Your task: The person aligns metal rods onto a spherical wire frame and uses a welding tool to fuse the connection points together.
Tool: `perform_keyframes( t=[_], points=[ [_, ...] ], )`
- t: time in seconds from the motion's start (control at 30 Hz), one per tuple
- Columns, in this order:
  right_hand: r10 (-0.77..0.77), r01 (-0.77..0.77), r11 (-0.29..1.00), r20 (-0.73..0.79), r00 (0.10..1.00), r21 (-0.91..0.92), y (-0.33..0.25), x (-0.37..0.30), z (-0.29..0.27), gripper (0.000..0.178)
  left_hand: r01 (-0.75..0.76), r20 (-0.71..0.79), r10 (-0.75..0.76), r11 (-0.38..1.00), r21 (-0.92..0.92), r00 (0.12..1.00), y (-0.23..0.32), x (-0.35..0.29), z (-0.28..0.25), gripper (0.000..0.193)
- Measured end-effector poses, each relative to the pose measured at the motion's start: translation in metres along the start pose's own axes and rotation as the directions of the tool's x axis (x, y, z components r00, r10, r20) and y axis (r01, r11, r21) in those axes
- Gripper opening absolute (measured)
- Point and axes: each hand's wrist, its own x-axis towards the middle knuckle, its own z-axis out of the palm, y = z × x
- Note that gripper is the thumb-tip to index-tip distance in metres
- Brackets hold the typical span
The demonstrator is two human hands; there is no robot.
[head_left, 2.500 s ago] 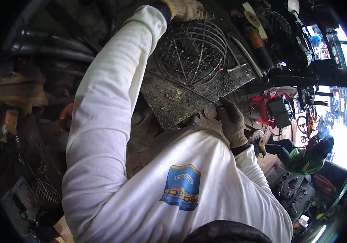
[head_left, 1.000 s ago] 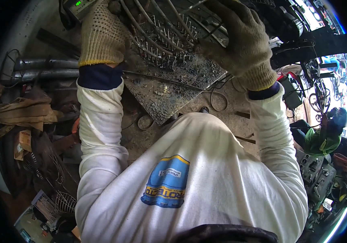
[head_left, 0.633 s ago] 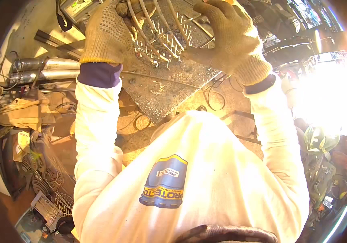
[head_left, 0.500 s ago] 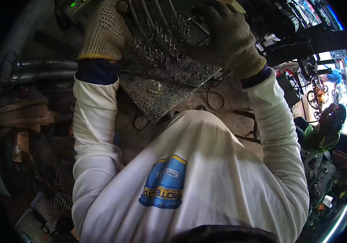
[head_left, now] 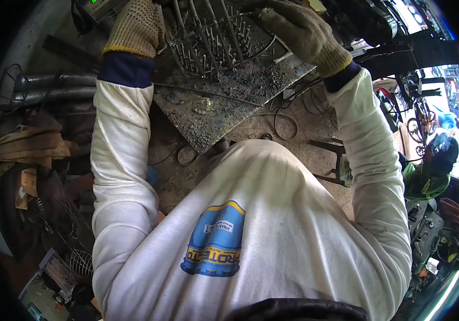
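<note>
The cage (head_left: 205,34) lies over the counter's (head_left: 201,128) far part — left hand (head_left: 136,28) at the cage's left edge, its fingers mostly hidden; right hand (head_left: 300,35) above the counter's right side, fingers bent. Whether either grips cannot be told. Pipes (head_left: 61,96) lie left of the counter.

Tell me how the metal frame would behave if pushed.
The metal frame is probably stiff, since its bars look like metal rod. It would likely scrape rather than glide, given the dark grit on the work surface.
</note>
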Motion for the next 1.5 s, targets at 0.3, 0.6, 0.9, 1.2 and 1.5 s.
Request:
perform_keyframes(
  t=[0.3,0.6,0.9,1.2,1.5],
  points=[
    [0.255,-0.259,0.933,0.049,0.966,0.249,0.008,0.002,0.013,0.065,0.009,-0.021,-0.009,0.999,0.033,1.000,0.004,-0.002,-0.004,0.027],
    [0.237,-0.218,0.925,-0.023,0.971,0.310,0.018,0.008,0.010,0.064,0.067,-0.041,-0.063,0.993,0.102,0.997,0.004,0.020,-0.013,0.027],
    [0.236,-0.202,0.935,-0.089,0.968,0.291,0.011,0.011,0.005,0.070,0.200,-0.009,-0.200,0.973,0.118,0.980,0.000,0.054,-0.026,0.026],
    [0.242,-0.215,0.950,-0.099,0.965,0.225,0.016,0.007,0.002,0.072,0.434,0.544,-0.244,0.865,-0.252,0.803,-0.017,0.053,-0.045,0.018],
    [0.012,-0.009,0.998,-0.046,0.999,0.058,0.041,-0.005,0.034,0.064,0.408,0.406,-0.291,0.881,-0.241,0.866,-0.027,0.026,-0.038,0.019]
  ],
)
